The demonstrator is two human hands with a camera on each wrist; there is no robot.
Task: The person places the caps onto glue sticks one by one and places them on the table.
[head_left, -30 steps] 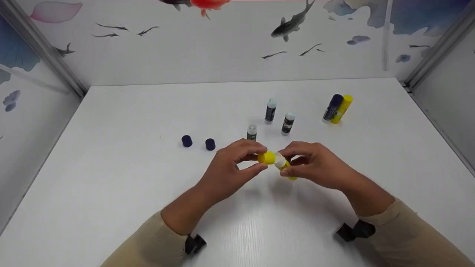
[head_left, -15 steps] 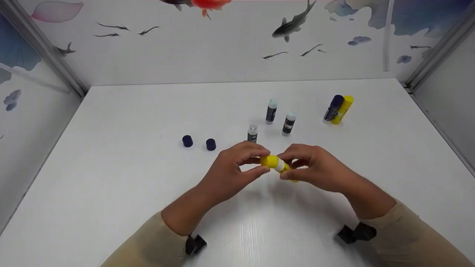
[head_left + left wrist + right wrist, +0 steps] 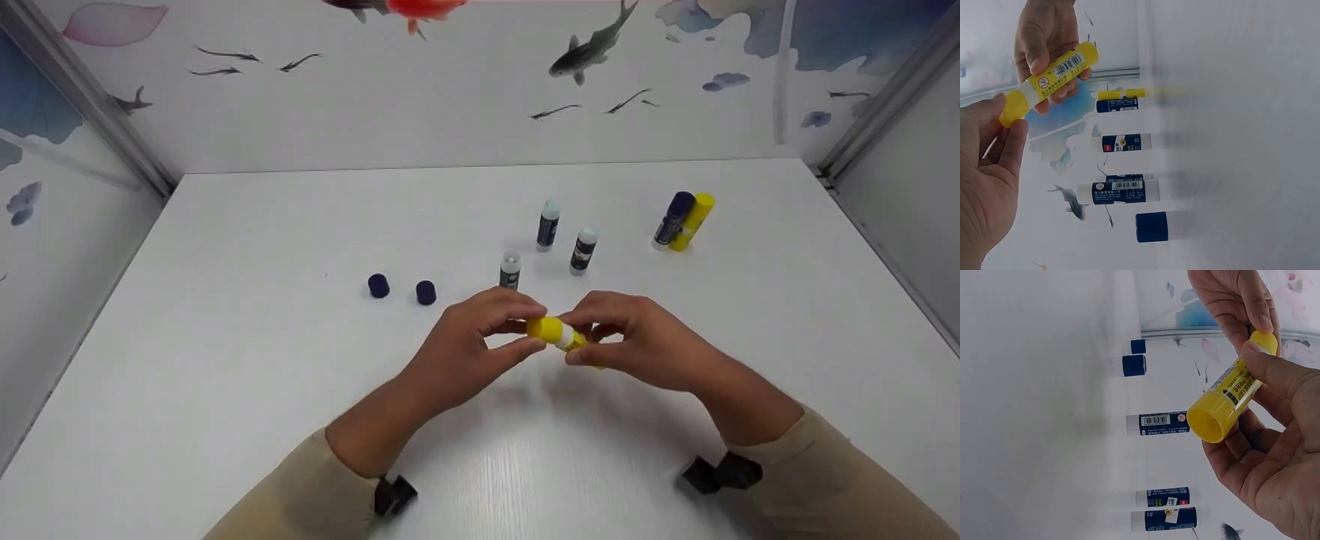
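Observation:
In front of me, above the table, a yellow glue stick is held at a slant between both hands. My left hand pinches its yellow cap between thumb and fingers. Around the label part of the tube, my right hand has its thumb and fingers curled. The cap sits over the tube's end, and a white band shows between cap and label. Just beyond the left fingers stands a navy glue stick without a cap, its lower part hidden by that hand.
Two more uncapped navy glue sticks, one at the back and one nearer, stand upright. Farther right, a capped navy glue stick stands beside a yellow one. Two navy caps are on the white table's left side.
One second ago the yellow cap was tilted at the tube's open end. It has since come onto the end in line with the tube; both hands shifted slightly down.

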